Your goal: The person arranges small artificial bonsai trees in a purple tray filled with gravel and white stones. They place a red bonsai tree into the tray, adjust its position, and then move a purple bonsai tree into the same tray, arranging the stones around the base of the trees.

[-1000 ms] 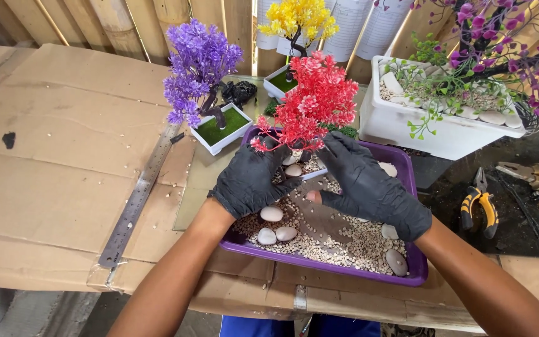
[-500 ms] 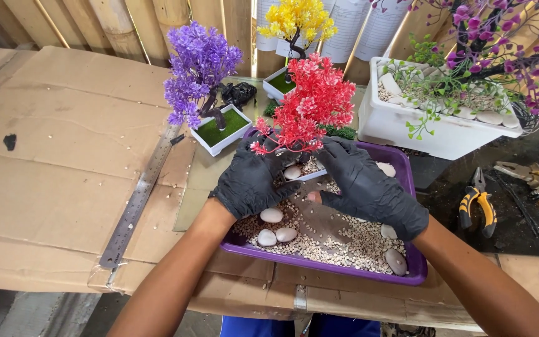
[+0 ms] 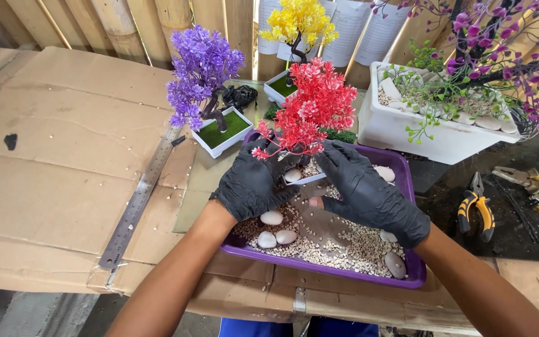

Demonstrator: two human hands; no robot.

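A small white rectangular pot (image 3: 307, 178) holding a red artificial bonsai tree (image 3: 310, 106) sits between my two hands, over the far half of a purple tray (image 3: 407, 187). The tree stands upright, its red crown rising above my fingers and hiding part of the pot. The pot's long side runs left to right, so each hand meets one short end.

My left hand (image 3: 254, 184), in a black glove, curls around the pot's left end — fingers closed on it, a white pebble (image 3: 292, 175) just by the fingertips. My right hand (image 3: 369, 193), also gloved, grips the right end from the side and slightly above. Both are equally near; neither hand is free.

The tray is filled with pale gravel (image 3: 338, 234) and scattered smooth white stones (image 3: 272, 218), and rests on brown cardboard (image 3: 63, 156).

Beyond it stand a purple bonsai (image 3: 204, 68) in its own white pot and a yellow one (image 3: 297, 22). A long white planter (image 3: 435, 134) is to the right, orange-handled pliers (image 3: 476, 209) near it. A steel ruler (image 3: 138, 203) lies to my left.
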